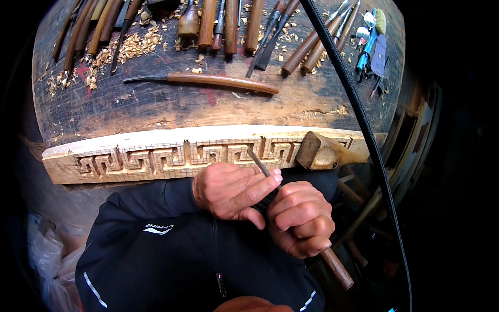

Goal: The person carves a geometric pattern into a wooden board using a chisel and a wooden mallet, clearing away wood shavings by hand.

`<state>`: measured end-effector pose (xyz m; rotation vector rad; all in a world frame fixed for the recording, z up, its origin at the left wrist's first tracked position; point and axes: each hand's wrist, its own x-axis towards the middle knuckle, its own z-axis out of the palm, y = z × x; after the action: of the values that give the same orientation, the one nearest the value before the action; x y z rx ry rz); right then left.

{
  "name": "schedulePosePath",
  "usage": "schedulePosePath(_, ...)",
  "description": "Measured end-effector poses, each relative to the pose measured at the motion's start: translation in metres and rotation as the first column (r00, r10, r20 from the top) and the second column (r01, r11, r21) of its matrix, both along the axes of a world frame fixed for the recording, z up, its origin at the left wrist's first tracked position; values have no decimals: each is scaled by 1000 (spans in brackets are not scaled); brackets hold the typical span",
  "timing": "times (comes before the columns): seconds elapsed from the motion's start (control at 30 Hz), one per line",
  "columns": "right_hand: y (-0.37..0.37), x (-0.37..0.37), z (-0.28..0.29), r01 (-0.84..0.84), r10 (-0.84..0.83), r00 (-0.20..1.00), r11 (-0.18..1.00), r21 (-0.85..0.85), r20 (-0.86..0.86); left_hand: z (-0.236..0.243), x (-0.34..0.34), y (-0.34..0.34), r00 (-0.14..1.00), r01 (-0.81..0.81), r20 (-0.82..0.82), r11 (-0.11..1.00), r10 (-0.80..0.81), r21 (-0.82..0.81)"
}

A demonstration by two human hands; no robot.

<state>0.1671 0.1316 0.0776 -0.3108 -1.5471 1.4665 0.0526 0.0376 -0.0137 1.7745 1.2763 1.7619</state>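
My right hand [301,218] is wrapped round a wood chisel, whose brown handle [337,269] sticks out below the fist. Its narrow metal blade [256,158] slants up and left to the carved face of a long pale board [208,133]. My left hand [231,191] lies across the shank just behind the blade, fingers stretched over it and thumb below. The board bears a pencilled grid and a row of angular fret carvings. Against its right part rests a wooden mallet [332,153], beside my right hand. The shank between my hands is partly hidden.
A loose gouge [221,81] lies across the worn bench [171,106] behind the board. Several wooden-handled tools line the far edge among shavings [138,46]. At the far right are a brush [380,22] and blue-handled items. A black cord [358,99] crosses the view.
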Motion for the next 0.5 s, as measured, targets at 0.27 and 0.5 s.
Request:
schedulePosePath(0.27,-1,0,-1,-2,1,999,1000,-31,-33,2,-1,0,1000,-13,-11,1000,13,-10)
schedulePosePath(0.5,-1,-3,-2,-16,13,998,999,-49,-69,2,-2,-1,1000,13,-1,999,-13,-31)
